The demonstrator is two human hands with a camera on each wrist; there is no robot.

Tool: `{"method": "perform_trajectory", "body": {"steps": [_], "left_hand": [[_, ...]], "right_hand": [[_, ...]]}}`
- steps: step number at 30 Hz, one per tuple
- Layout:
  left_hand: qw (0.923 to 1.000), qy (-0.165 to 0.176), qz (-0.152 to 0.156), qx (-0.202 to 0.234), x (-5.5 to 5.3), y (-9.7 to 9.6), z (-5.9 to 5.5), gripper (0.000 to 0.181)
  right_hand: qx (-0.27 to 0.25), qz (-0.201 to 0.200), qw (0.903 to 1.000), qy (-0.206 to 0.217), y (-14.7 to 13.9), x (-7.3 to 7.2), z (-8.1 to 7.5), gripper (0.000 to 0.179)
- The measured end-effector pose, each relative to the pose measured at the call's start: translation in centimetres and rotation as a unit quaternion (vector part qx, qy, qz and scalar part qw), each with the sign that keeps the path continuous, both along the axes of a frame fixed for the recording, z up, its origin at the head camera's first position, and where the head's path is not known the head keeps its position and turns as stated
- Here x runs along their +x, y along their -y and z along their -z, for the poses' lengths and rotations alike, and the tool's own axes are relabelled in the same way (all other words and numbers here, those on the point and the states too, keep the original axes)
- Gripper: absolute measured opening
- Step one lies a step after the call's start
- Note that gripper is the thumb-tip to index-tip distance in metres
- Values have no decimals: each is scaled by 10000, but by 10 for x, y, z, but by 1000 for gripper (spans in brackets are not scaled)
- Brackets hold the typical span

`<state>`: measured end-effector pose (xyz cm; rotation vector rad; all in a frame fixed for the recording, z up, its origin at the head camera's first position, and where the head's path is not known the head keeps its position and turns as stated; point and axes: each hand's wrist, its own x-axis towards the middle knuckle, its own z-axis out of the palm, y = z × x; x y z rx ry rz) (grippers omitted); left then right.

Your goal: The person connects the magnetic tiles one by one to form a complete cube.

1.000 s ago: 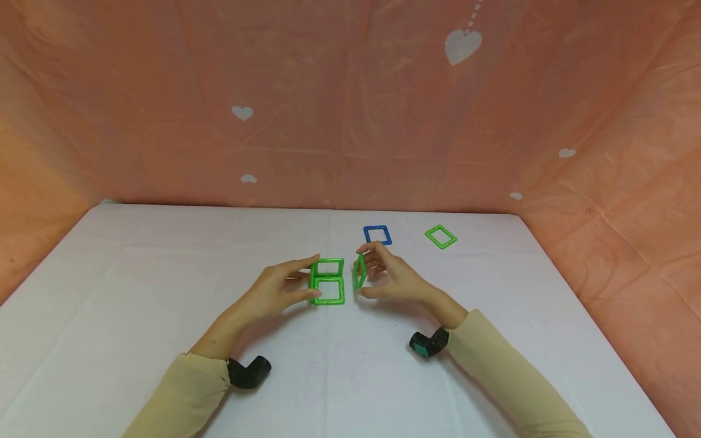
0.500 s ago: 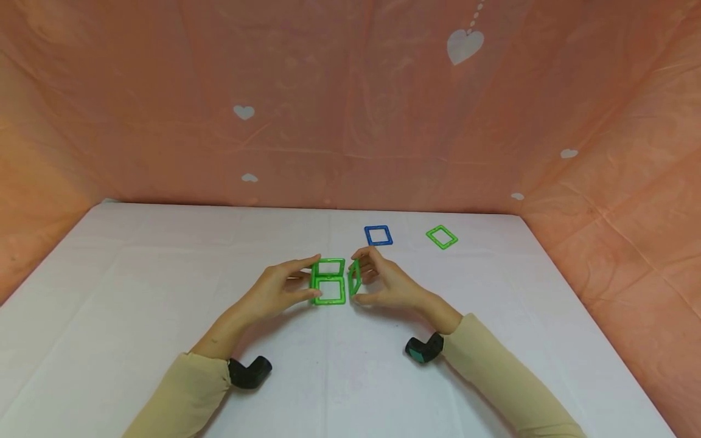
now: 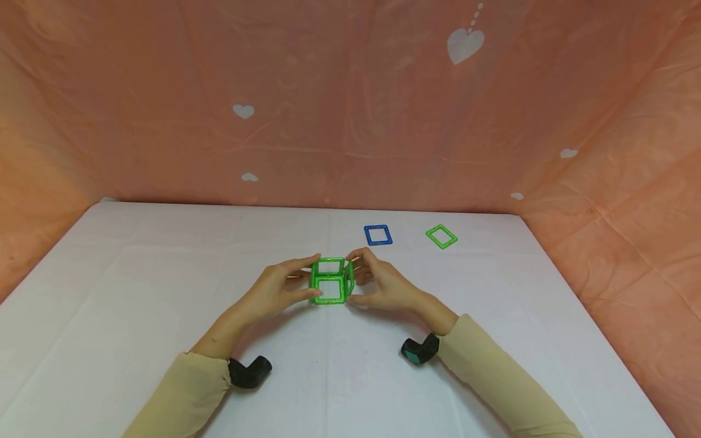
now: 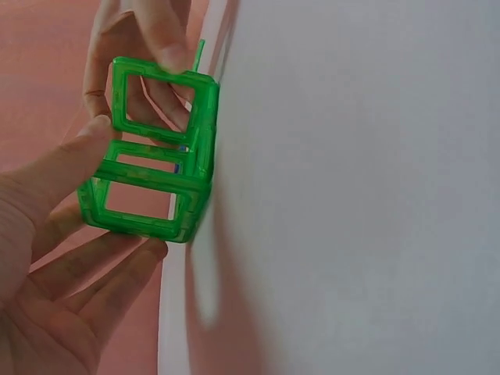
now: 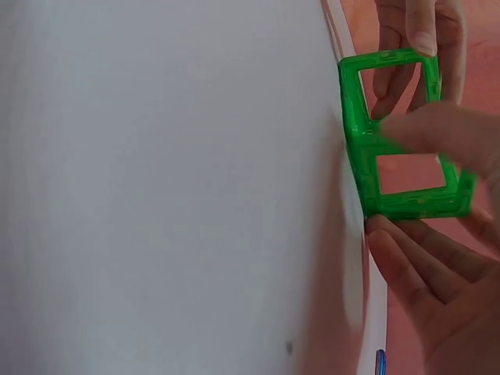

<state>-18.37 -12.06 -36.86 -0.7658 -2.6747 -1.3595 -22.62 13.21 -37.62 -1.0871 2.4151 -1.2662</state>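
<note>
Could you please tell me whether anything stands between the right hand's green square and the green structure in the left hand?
Nothing visible does: the green square in the right hand appears to meet the green structure, with no other piece between them.

Sleeves: you are wearing plain beige; the left sleeve [image 3: 177,392] is creasing near its cuff, the right sleeve [image 3: 506,380] is ending likewise at the wrist. Wrist units: you are wearing a black, elbow-shaped left wrist camera [image 3: 250,372]; the matching right wrist camera [image 3: 420,350] is showing a teal patch. Your left hand [image 3: 276,289] and right hand [image 3: 383,281] are showing bare.
</note>
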Motion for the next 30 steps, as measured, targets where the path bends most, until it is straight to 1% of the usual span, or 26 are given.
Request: {"method": "perform_trajectory", "body": {"steps": [7, 11, 14, 16, 20, 23, 26, 30], "left_hand": [[9996, 261, -88, 102, 0, -1, 1, 63], [9993, 307, -125, 188, -1, -1, 2, 64], [9993, 282, -116, 199, -1, -1, 2, 63], [9992, 329, -117, 204, -1, -1, 2, 63], [9977, 603, -91, 288, -2, -1, -1, 65], [9966, 748, -77, 325, -2, -1, -2, 65], [9958, 827, -91, 372, -3, -2, -3, 65], [9959, 784, -67, 439, -3, -3, -2, 65]], "right_hand": [[-132, 87, 9995, 281, 0, 1, -1, 56], [-182, 161, 9991, 355, 1, 2, -2, 52], [-217, 183, 9989, 383, 1, 2, -3, 49], [-221, 195, 9989, 368, 1, 3, -3, 48], [-235, 246, 9991, 241, 1, 2, -3, 46], [-259, 298, 9992, 110, 0, 2, -4, 47], [-274, 307, 9991, 47, -1, 1, -4, 47], [-275, 281, 9992, 27, -2, 1, -4, 49]]}}
